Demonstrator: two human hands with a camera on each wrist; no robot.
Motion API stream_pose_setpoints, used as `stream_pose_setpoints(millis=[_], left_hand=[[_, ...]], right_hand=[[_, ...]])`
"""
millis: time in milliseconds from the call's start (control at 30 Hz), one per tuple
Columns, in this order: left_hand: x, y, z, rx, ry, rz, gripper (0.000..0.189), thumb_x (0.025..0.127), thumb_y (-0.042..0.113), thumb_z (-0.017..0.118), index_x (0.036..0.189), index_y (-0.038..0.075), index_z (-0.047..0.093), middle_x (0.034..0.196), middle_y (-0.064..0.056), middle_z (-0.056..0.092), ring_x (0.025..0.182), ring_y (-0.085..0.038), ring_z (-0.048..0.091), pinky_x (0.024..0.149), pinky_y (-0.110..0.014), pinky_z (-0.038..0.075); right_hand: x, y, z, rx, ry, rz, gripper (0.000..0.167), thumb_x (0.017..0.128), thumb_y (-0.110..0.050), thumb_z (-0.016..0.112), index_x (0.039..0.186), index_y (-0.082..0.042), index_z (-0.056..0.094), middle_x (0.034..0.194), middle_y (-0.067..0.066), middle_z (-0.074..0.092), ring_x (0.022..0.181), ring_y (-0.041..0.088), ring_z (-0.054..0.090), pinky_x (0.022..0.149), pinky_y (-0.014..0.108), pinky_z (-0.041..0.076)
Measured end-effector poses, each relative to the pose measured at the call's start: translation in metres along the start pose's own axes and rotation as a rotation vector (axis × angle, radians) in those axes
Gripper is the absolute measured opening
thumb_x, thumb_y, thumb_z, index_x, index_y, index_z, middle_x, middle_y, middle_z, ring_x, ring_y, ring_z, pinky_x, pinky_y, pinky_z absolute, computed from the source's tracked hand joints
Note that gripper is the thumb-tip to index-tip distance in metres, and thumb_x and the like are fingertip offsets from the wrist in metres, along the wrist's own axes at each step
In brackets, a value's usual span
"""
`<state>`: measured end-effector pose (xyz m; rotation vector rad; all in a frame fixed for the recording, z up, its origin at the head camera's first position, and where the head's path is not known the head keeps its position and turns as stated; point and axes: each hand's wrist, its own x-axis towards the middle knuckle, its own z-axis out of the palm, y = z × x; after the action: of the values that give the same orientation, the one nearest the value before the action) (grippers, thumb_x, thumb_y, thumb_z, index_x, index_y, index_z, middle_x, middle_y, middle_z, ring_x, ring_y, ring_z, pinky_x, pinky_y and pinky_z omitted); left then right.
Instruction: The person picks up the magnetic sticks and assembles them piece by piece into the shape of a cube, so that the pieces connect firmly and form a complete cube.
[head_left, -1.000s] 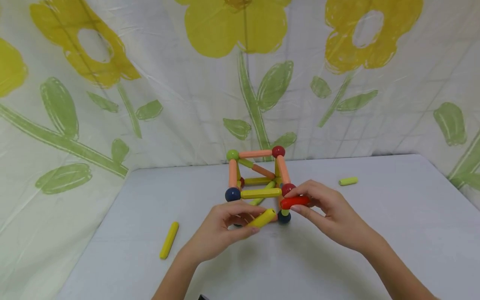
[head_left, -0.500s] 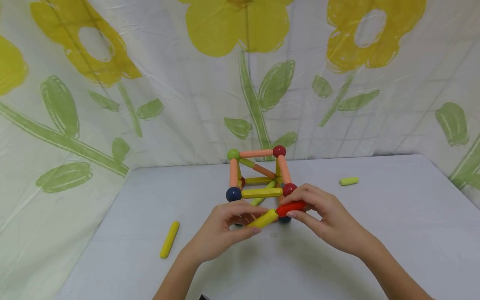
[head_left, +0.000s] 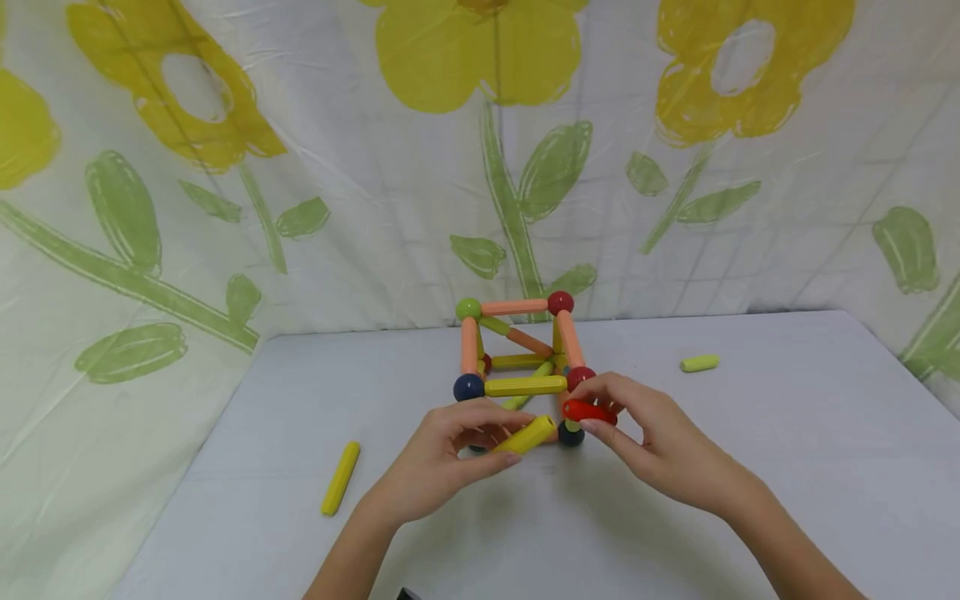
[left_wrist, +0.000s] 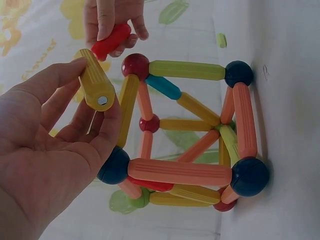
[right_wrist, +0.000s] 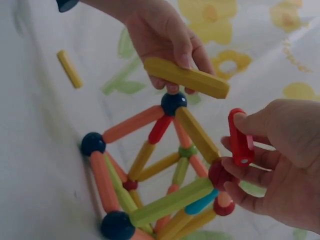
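My left hand (head_left: 435, 462) pinches a yellow magnetic rod (head_left: 527, 436) between thumb and fingers; a round metal magnet (left_wrist: 102, 100) shows in its end in the left wrist view. Between the thumb and fingers of my right hand (head_left: 660, 442) is a shorter red magnetic rod (right_wrist: 241, 137). A small gap separates the two rods. Just behind both hands stands a cube-like frame of magnetic rods and balls (head_left: 525, 386), with diagonal rods inside. Fingers of the right hand reach right up to the frame's red ball (right_wrist: 220, 172) in the right wrist view.
A loose yellow rod (head_left: 341, 478) lies on the white table (head_left: 247, 467) at the left. One short light-green rod (head_left: 700, 362) lies at the back right. Behind the table hangs a curtain (head_left: 360, 250) printed with yellow flowers.
Half a second ago the red rod's end met the yellow rod's end; now they are apart, the right hand having drawn back and tilted the red rod. The left hand stays nearly still.
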<state>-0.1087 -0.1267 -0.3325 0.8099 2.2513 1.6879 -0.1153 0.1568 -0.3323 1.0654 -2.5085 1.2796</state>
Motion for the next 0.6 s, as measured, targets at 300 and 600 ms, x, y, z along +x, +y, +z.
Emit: stream_pose_setpoints(millis=[300,600], left_hand=[[0.0013,-0.0016,0.0015,0.004,-0.02,0.0,0.037,0.097,0.005,0.075,0.134,0.006,0.072,0.119,-0.01,0.072,0.099,-0.018,0.067,0.088,-0.027,0.059],[0.0016,-0.0015,0.0028,0.006,-0.011,-0.006,0.037,0.097,0.004,0.075,0.134,0.006,0.072,0.119,-0.01,0.072,0.1,-0.018,0.067,0.09,-0.028,0.059]], right_hand=[[0.0014,0.0004,-0.0025,0.116,0.065,-0.031,0.04,0.095,0.003,0.074,0.131,-0.014,0.069,0.118,-0.004,0.074,0.1,0.01,0.07,0.091,0.025,0.059],[0.0016,0.0011,-0.0036,0.591,0.086,-0.008,0.029,0.099,0.015,0.061,0.124,0.004,0.055,0.126,0.01,0.068,0.112,0.021,0.074,0.094,0.029,0.061]])
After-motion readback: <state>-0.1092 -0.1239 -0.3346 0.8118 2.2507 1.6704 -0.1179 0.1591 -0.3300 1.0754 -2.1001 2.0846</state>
